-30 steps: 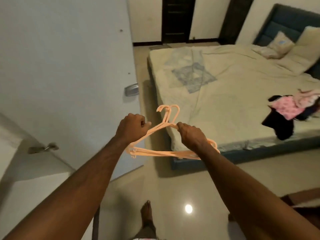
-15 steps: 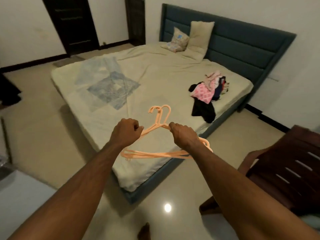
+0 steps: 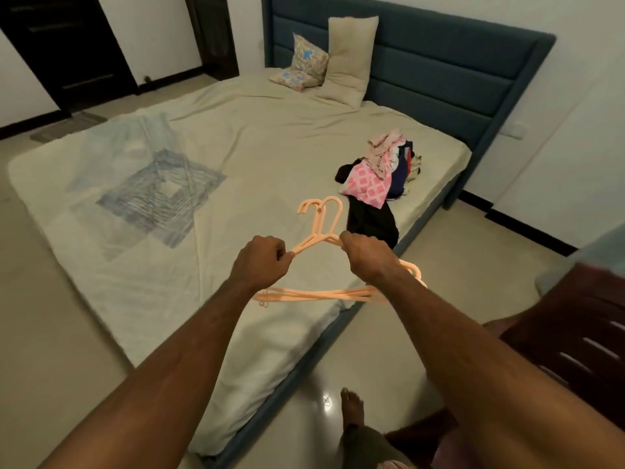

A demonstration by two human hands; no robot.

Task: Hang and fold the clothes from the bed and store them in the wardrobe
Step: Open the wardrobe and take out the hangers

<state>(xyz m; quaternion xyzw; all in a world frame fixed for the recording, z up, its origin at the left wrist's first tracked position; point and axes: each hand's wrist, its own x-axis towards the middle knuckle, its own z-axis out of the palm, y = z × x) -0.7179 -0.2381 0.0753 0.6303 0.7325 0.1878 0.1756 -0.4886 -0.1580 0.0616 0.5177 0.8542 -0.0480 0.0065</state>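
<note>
- Head view: both arms reach forward over the near corner of the bed (image 3: 257,137), and between them they carry a bunch of peach hangers (image 3: 321,231) (two hooks show clearly; there may be more in the bunch, since the bars overlap).
- The left hand (image 3: 262,262) has its fingers curled round the left shoulder of the hangers, thumb pressed on top.
- The right hand (image 3: 367,257) pinches the right shoulder just below the hooks; the far ends of the hangers stick out behind its wrist.
- The clothes (image 3: 382,174) lie in a heap near the right edge of the bed, toward the headboard (image 3: 439,62); a black piece hangs over that edge.
- Two pillows (image 3: 348,55) lean against the headboard at the far corner.
- A patchwork print (image 3: 159,194) marks the sheet by the left edge.
- A dark wooden chair (image 3: 581,336) stands on the floor at the right, and a bare foot (image 3: 351,406) shows below.
</note>
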